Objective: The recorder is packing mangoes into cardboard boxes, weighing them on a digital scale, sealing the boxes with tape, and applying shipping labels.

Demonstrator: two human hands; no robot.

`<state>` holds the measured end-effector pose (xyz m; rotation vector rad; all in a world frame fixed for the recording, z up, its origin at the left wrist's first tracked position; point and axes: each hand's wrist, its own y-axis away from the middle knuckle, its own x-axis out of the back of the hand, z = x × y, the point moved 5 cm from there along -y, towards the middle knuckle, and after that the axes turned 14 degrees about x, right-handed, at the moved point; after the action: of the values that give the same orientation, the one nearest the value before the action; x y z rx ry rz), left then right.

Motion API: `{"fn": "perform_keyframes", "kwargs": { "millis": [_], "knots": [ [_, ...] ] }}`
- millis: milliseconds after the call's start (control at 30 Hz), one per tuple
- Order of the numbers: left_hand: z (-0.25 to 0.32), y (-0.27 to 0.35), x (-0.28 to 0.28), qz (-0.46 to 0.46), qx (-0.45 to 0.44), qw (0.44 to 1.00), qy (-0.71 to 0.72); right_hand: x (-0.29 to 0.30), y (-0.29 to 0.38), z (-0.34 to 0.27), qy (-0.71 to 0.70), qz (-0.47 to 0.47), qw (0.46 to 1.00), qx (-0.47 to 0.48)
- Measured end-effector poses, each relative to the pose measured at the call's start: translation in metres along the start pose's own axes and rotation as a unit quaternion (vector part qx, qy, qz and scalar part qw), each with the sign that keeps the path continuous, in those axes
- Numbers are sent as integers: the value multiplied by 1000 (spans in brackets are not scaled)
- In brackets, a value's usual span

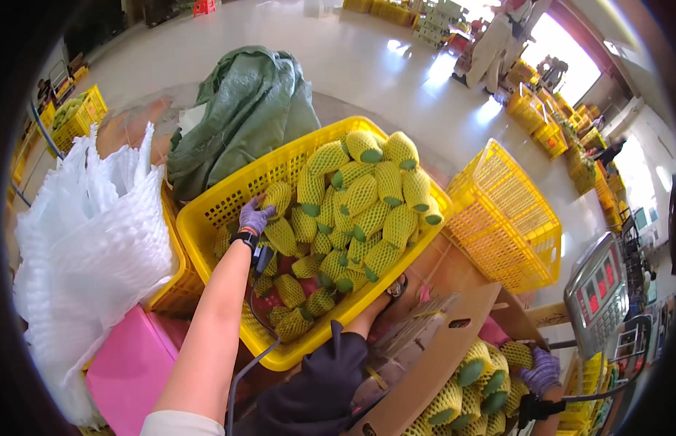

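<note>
My left hand (256, 217), in a purple knit glove, grips a green fruit in a yellow foam net (277, 197) at the left side of a yellow plastic crate (210, 267). Many more netted fruits (361, 196) are heaped in that crate, highest at its far right. My right hand (541, 370), gloved alike, is at the lower right inside a cardboard box (441, 349), against a netted fruit (517, 354); its fingers are partly hidden. Netted fruits (471, 370) fill the visible part of this box.
White foam nets (98, 229) are piled at left above pink sheeting (131, 365). A green woven sack (251, 109) stands behind the crate. An empty yellow crate (507, 218) and a digital scale display (597, 294) are at right. A cable (242, 370) trails from my left wrist. A person (493, 49) is far off.
</note>
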<state>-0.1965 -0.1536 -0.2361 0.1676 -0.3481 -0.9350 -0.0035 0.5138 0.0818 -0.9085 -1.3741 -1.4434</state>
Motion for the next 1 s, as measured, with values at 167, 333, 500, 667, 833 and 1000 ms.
{"fn": "perform_keyframes", "kwargs": {
  "millis": [167,333,500,667,833,1000],
  "knots": [
    [64,50,-28,-107,89,949,-284,-13,14,9,0,17,999,50],
    [63,30,-60,-8,65,925,-375,32,53,-38,-72,175,978,86],
    [93,51,-84,-21,75,880,-468,102,114,-154,4,241,968,69],
    [109,66,-106,5,-103,941,-321,96,125,-175,-88,246,965,27],
    [120,85,-162,-134,-101,960,-226,89,136,-165,-163,249,954,31],
    [97,96,-128,-340,134,929,60,89,143,-174,-200,246,947,60]
  ]
}}
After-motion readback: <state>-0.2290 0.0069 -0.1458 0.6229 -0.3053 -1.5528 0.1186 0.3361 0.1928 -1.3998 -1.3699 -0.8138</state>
